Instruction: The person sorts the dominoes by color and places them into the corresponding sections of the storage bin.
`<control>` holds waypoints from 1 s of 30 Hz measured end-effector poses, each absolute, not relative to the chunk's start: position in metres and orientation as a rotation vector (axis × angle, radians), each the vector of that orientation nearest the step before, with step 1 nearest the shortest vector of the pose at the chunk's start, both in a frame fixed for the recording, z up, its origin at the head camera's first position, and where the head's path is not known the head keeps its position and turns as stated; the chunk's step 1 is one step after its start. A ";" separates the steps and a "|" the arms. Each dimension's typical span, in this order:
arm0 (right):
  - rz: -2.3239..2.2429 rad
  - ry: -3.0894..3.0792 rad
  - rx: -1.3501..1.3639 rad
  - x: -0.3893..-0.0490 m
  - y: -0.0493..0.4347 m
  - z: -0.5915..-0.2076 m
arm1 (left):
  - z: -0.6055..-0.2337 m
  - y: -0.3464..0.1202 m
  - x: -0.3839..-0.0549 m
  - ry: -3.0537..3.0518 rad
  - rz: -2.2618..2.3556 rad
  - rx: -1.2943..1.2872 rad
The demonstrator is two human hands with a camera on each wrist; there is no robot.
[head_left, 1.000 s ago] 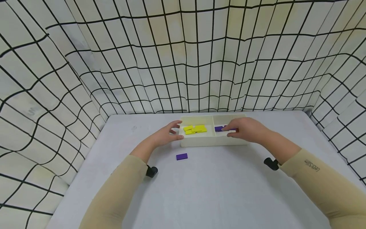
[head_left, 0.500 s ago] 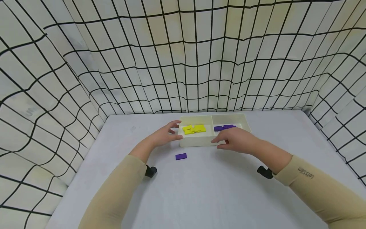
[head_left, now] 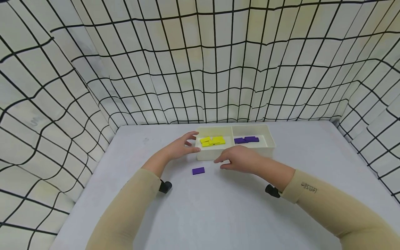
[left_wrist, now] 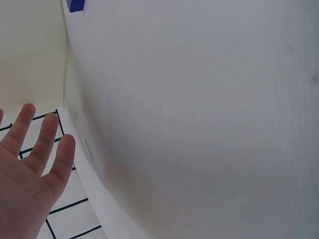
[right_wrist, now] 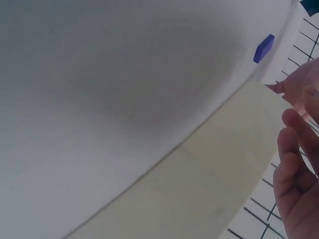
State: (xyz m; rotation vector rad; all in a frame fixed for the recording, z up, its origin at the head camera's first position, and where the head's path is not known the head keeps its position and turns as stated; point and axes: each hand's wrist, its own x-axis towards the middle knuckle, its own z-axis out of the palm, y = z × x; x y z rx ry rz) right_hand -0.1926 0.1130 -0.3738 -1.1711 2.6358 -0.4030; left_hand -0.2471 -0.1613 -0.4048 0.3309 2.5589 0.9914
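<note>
A cream two-compartment box [head_left: 215, 155] stands toward the back of the table. Several yellow tiles [head_left: 217, 140] lie in its left compartment and several purple tiles [head_left: 251, 139] in the right one. On the table in front of the box is a single purple tile [head_left: 198, 171], also seen in the right wrist view as a purple tile [right_wrist: 264, 49]. My left hand [head_left: 181, 146] touches the box's left end, fingers spread and relaxed. Just in front of the box hovers my right hand [head_left: 239, 159], holding nothing, fingertips pointing left, to the right of the loose tile.
A white table [head_left: 212, 211] carries the box. Black netting [head_left: 215, 73] over pale walls rises behind it and on both sides. Each wrist wears a small black camera, such as the left camera [head_left: 165, 187].
My right hand has left the box's right compartment, where it was at the purple tiles, and moved left and nearer over the box's front. My left hand stays at the box's left end.
</note>
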 end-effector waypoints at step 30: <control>-0.131 2.647 -1.344 -0.207 0.044 -0.414 | -0.404 -0.164 -0.246 2.562 0.981 0.353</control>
